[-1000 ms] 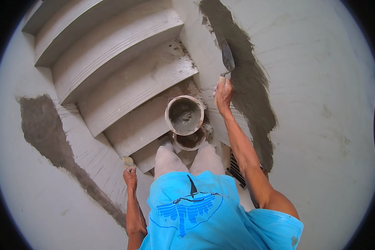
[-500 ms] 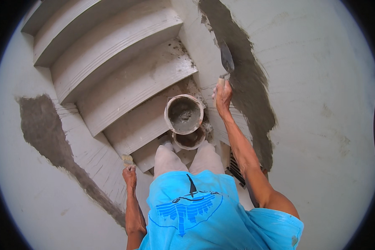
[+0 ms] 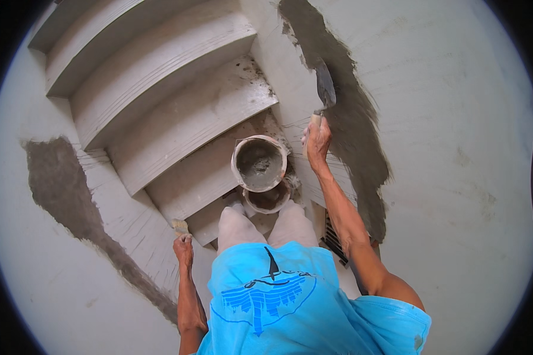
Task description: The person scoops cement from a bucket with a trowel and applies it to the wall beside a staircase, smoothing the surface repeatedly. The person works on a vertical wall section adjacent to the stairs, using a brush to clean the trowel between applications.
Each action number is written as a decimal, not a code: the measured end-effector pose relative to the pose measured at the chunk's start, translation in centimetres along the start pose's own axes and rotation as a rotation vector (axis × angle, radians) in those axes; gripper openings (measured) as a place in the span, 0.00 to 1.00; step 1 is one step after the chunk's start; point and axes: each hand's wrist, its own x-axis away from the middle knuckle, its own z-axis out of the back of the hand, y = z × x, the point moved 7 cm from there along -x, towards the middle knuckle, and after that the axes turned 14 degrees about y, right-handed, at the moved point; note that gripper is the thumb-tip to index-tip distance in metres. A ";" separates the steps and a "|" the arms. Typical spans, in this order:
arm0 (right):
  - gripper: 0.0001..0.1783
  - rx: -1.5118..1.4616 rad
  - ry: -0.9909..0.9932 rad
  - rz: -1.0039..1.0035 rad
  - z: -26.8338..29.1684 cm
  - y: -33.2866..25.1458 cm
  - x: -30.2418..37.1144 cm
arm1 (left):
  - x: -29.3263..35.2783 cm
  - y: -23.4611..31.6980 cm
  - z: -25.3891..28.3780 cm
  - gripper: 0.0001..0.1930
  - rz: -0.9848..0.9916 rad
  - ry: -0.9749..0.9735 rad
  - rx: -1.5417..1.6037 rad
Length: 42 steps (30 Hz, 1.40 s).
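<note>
— Where is the trowel [image 3: 325, 86]?
— The right hand [image 3: 317, 139] is closed around its handle; the blade lies against the dark wet plaster [image 3: 355, 136] on the wall.
— And the left hand [image 3: 183, 248]?
— It grips a small pale object [image 3: 179, 226], I cannot tell what; a bucket [image 3: 259, 163] of mortar stands on the stairs [image 3: 160, 100].

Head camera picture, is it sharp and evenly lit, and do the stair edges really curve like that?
Head view: soft, even daylight, no glare; the steps bow from fisheye distortion; a black rim frames the circle; the trowel in the right hand looks reasonably sharp.
</note>
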 end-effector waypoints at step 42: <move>0.07 -0.131 0.209 -0.123 11.5 2.0 6.6 | -1.7 2.4 -0.7 0.20 -0.076 -0.014 -0.019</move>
